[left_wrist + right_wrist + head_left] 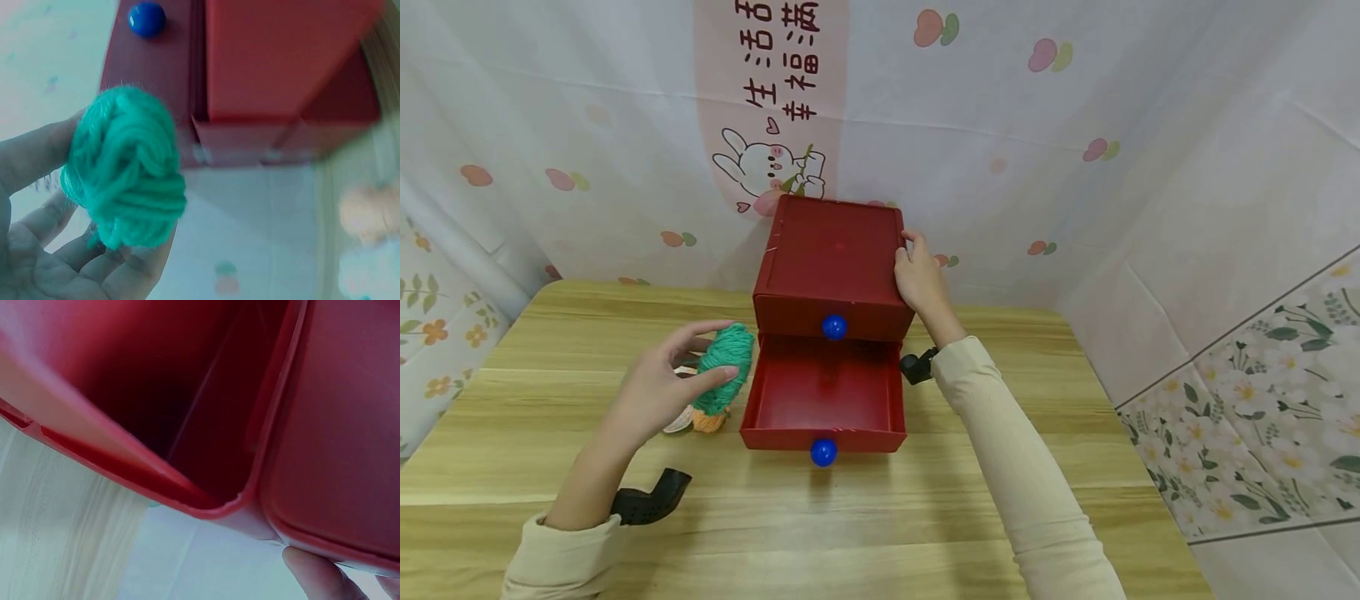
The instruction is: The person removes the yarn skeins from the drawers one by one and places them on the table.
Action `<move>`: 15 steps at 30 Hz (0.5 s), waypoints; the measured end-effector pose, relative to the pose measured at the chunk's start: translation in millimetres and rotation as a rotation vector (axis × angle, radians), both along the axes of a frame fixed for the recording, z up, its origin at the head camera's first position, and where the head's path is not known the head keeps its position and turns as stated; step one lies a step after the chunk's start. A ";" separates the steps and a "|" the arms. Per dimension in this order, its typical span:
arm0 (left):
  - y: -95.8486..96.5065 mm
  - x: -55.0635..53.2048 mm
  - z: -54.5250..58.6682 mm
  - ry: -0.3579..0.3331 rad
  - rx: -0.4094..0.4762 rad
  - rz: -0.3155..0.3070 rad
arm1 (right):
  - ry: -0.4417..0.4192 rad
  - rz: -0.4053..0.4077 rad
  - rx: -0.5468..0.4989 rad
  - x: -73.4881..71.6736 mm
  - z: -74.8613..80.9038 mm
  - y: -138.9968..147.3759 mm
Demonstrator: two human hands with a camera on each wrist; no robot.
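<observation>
In the head view my left hand [658, 387] pinches a bundle of green yarn [727, 367] between thumb and fingers, just left of the pulled-out lower drawer [823, 400]. The left wrist view shows the green yarn [128, 169] close up, raised above the table. A red two-drawer box [842, 250] stands at the table's back, its upper drawer closed, each drawer with a blue knob [823, 452]. No object shows inside the lower drawer. My right hand [921, 279] holds the box's right side near the top; only its fingertips [315, 575] show in the right wrist view.
Orange yarn [709, 419] and white yarn [680, 420] lie on the wooden table [985, 500] beneath the left hand. A patterned curtain [985, 100] hangs behind the box. Black wrist-camera mounts [651, 500] jut from both wrists.
</observation>
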State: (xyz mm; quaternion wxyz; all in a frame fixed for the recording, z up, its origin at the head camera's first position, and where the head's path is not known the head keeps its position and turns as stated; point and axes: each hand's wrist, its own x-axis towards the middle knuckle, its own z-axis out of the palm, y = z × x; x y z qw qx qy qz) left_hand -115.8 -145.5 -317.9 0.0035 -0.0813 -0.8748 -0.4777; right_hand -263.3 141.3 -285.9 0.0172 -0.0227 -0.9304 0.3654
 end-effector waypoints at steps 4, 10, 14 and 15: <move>-28.8 1.2 -9.2 -0.015 -0.007 0.073 | 0.003 0.001 -0.001 -0.1 -0.1 -0.6; -74.2 -1.3 -31.3 -0.150 0.110 0.164 | 0.004 0.002 0.005 0.1 0.1 -1.1; -96.5 -5.4 -45.7 -0.204 0.155 0.202 | 0.002 0.003 0.009 0.3 -0.4 -0.4; -102.0 -6.6 -49.4 -0.211 0.153 0.208 | 0.002 0.003 0.011 0.3 -0.6 -0.2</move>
